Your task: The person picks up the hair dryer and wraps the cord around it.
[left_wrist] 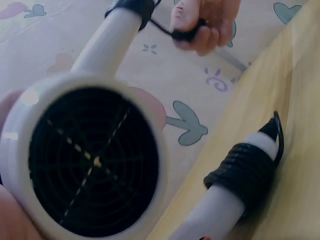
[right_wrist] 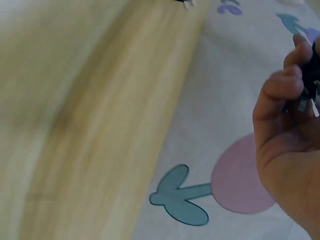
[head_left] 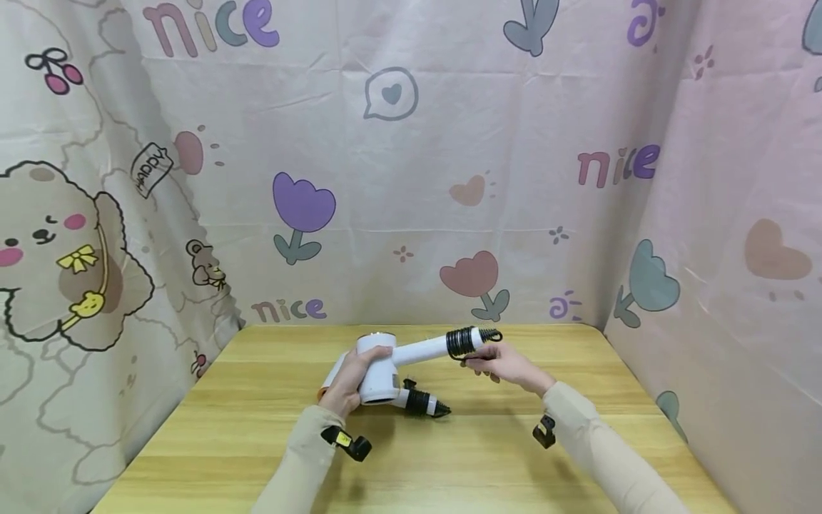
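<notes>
My left hand (head_left: 352, 371) grips a white hair dryer (head_left: 380, 375) by its barrel, holding it above the table with the handle slanting up to the right. A black cord (head_left: 459, 343) is wound round that handle. In the left wrist view the dryer's round black intake grille (left_wrist: 95, 160) faces the camera. My right hand (head_left: 507, 364) has its fingers curled round the black plug (right_wrist: 311, 80), whose metal prongs show in the right wrist view. A second hair dryer (left_wrist: 210, 210) lies on the table below, its own black cord (head_left: 418, 402) wrapped round its handle; its body is mostly hidden.
The wooden table (head_left: 257, 442) reaches back to a patterned curtain (head_left: 398, 164), with more curtain on both sides. At the top of the right wrist view, a small black object (right_wrist: 184, 2) with pale prongs is cut off by the frame.
</notes>
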{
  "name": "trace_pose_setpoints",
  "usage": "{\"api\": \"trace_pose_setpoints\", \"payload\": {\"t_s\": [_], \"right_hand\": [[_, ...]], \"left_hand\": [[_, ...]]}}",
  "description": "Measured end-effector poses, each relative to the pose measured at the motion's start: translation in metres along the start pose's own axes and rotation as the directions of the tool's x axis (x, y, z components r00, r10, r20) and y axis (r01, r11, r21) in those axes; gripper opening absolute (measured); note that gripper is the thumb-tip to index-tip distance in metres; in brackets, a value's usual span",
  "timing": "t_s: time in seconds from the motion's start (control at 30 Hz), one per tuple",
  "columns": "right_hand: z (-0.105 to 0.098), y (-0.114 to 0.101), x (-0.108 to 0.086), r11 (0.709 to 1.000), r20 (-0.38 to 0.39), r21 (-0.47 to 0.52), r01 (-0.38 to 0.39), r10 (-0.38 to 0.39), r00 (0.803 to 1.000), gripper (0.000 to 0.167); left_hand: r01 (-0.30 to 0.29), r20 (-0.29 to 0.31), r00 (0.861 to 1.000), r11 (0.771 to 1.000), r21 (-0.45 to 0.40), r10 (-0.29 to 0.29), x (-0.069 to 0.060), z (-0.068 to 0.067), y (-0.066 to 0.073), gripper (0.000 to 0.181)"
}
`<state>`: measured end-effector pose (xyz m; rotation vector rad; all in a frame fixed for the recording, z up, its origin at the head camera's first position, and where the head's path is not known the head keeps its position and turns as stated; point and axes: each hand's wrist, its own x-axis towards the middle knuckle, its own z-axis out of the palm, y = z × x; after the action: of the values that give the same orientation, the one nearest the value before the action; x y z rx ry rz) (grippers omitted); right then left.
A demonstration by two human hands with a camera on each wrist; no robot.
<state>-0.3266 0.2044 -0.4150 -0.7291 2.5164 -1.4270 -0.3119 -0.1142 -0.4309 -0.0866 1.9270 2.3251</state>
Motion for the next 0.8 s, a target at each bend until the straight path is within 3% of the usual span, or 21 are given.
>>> {"api": "trace_pose_setpoints", "payload": {"t_s": [0.1, 0.2, 0.37, 0.43, 0.53, 0.7, 0.8], "right_hand": [[-0.011, -0.004, 0.0, 0.998, 0.063, 0.036, 0.055, -0.057, 0.996, 0.013], [-0.019, -0.008, 0.001, 0.996, 0.104, 0.036, 0.077, -0.081, 0.991, 0.016], [-0.017, -0.008, 0.003, 1.0, 0.132, 0.016, -0.01, 0.007, 0.991, 0.016], [-0.012, -0.007, 0.002, 0.998, 0.145, 0.042, -0.043, 0.037, 0.989, 0.017], [-0.008, -0.004, 0.0, 0.98, 0.141, 0.155, -0.125, 0.103, 0.985, 0.032], [-0.004, 0.002, -0.004, 0.904, 0.125, 0.369, -0.214, 0.18, 0.976, 0.069], [-0.005, 0.005, -0.005, 0.901, 0.095, 0.364, -0.237, 0.217, 0.972, 0.074]], "left_hand": [[0.015, 0.085, 0.996, 0.998, 0.061, -0.021, -0.001, -0.002, 0.002, 0.067], [0.008, 0.138, 0.99, 0.989, 0.147, -0.029, -0.001, -0.002, 0.007, 0.069], [-0.092, 0.197, 0.98, 0.947, 0.308, 0.031, 0.001, 0.005, 0.012, 0.072], [-0.128, 0.199, 0.978, 0.927, 0.352, 0.06, 0.002, 0.008, 0.011, 0.074], [-0.168, 0.182, 0.978, 0.906, 0.388, 0.104, 0.002, 0.012, 0.008, 0.08], [-0.218, 0.165, 0.973, 0.89, 0.401, 0.164, 0.0, 0.021, 0.004, 0.082], [-0.224, 0.143, 0.973, 0.884, 0.41, 0.18, 0.001, 0.027, 0.002, 0.082]]}}
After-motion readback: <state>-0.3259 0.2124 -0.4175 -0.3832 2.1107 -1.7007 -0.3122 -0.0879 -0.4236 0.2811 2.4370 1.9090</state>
